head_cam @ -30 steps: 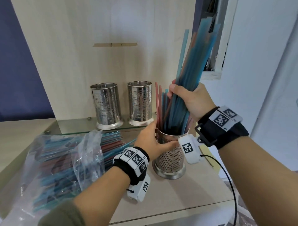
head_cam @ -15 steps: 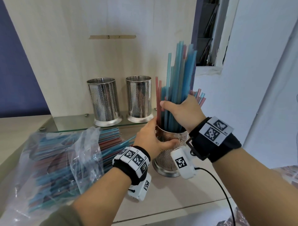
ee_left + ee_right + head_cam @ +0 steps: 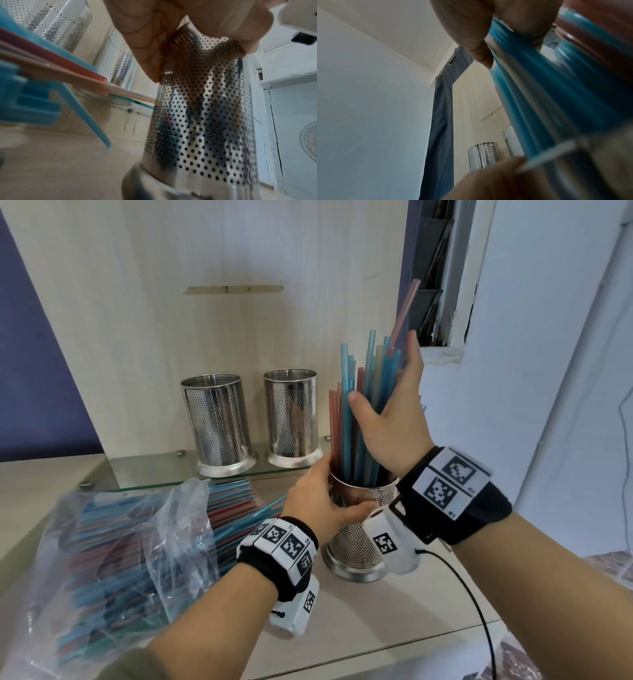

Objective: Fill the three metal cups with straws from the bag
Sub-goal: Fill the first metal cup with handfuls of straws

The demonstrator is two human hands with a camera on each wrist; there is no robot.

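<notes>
A perforated metal cup (image 3: 356,542) stands on the wooden counter, packed with blue and red straws (image 3: 346,412). My left hand (image 3: 337,491) grips this cup just under its rim; the left wrist view shows the fingers (image 3: 171,33) wrapped on the cup's wall (image 3: 205,121). My right hand (image 3: 385,378) is above the cup, fingers straight up along the straws and thumb spread to their left; blue straws (image 3: 539,94) lie against its fingers. Two empty metal cups (image 3: 217,422) (image 3: 291,416) stand behind on a glass shelf. The clear straw bag (image 3: 113,559) lies at the left.
A wooden back panel (image 3: 239,251) rises right behind the glass shelf (image 3: 154,470). Loose straw ends (image 3: 51,67) stick out of the bag towards the near cup. The counter's front edge (image 3: 394,648) runs close below the hands. A white wall (image 3: 548,337) is at the right.
The bundle has dropped into the near cup. My right hand slid up the straws and let go, its fingers straightening. My left hand kept hold of the cup.
</notes>
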